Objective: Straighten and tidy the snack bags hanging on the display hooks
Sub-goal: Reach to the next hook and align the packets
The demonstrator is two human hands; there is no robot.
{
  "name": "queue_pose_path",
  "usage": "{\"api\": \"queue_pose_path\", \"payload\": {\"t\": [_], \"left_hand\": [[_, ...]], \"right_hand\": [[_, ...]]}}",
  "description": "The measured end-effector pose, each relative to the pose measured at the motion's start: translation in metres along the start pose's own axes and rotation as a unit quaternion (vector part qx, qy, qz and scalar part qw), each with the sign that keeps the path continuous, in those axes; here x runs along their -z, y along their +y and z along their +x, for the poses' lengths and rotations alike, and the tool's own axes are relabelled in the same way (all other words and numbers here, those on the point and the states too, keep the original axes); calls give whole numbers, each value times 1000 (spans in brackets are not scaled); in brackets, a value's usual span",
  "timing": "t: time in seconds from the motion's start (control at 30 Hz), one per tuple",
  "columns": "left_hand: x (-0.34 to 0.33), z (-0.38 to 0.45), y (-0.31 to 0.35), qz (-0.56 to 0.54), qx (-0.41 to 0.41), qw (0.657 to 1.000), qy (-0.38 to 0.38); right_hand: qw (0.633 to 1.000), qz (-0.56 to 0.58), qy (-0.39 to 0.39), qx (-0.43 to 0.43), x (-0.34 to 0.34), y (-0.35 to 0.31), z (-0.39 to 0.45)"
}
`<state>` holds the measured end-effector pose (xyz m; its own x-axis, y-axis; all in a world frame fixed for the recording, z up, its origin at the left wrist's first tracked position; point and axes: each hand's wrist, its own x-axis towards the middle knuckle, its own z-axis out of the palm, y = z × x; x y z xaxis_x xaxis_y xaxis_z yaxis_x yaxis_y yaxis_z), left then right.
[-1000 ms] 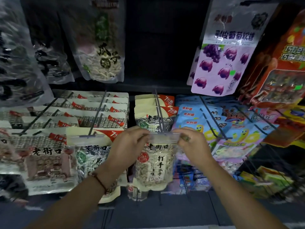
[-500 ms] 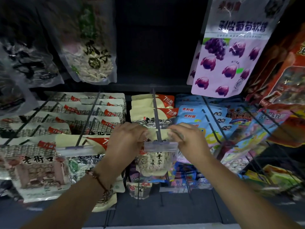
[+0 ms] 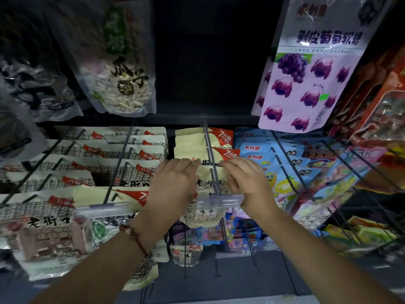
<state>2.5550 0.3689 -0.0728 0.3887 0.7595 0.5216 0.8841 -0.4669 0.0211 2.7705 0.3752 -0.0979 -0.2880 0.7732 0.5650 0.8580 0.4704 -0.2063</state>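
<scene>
Dim shelving is framing the centre hook (image 3: 211, 163), where the left hand (image 3: 175, 183) and right hand (image 3: 247, 181), pinching a cream seed bag (image 3: 205, 189) behind the price tag (image 3: 220, 200), are now sliding it rearward from the tip toward its stacked twins (image 3: 197, 142).

A single wide-angle head view looks forward and slightly down at a dark shop display rack (image 3: 210, 116), close enough that both forearms reach in from the bottom edge. Hanging snack bags (image 3: 203, 148) fill the frame; edges bend outward.
</scene>
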Motion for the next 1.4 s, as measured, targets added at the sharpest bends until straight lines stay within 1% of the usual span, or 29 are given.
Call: {"api": "queue_pose_path", "payload": {"t": [0.07,0.1,0.2,0.3,0.43,0.5,0.57,0.63,0.77,0.9,1.03,1.13,1.23,1.3,1.4], "left_hand": [[6,-8,2,-1,-19,1000,18],[11,-14,3,8,-22,1000,15],[18,-39,3,44,-15,999,-27],[12,-74,2,49,-40,996,-61],[1,-107,2,55,-68,993,-76],[1,-117,5,37,-62,994,-79],[1,-127,8,23,-54,994,-92],[2,-139,9,24,-49,992,-115],[5,-168,7,23,3,985,-170],[16,-218,18,17,64,972,-224],[32,-268,23,25,165,938,-304],[52,-297,20,45,192,918,-343],[74,-316,9,51,232,909,-343],[89,-329,-4,54,253,909,-326],[109,-351,-28,33,283,913,-290]], "right_hand": [[1000,2,-19,-19,4,-3,-7],[998,2,-38,-40,6,-5,-12],[990,-22,-90,-104,10,-14,-31],[984,-61,-96,-134,9,-24,-55],[976,-90,-117,-158,1,-45,-89],[972,-81,-137,-172,-4,-57,-105],[969,-46,-154,-187,-6,-66,-118],[969,-17,-151,-194,-6,-73,-128],[962,35,-167,-214,-2,-85,-149],[960,78,-190,-191,-1,-104,-176],[956,101,-240,-137,-8,-132,-198],[948,118,-268,-124,-12,-160,-210],[937,123,-302,-123,-12,-188,-210],[938,114,-311,-106,-13,-206,-204],[935,132,-317,-93,-20,-238,-194]]}}
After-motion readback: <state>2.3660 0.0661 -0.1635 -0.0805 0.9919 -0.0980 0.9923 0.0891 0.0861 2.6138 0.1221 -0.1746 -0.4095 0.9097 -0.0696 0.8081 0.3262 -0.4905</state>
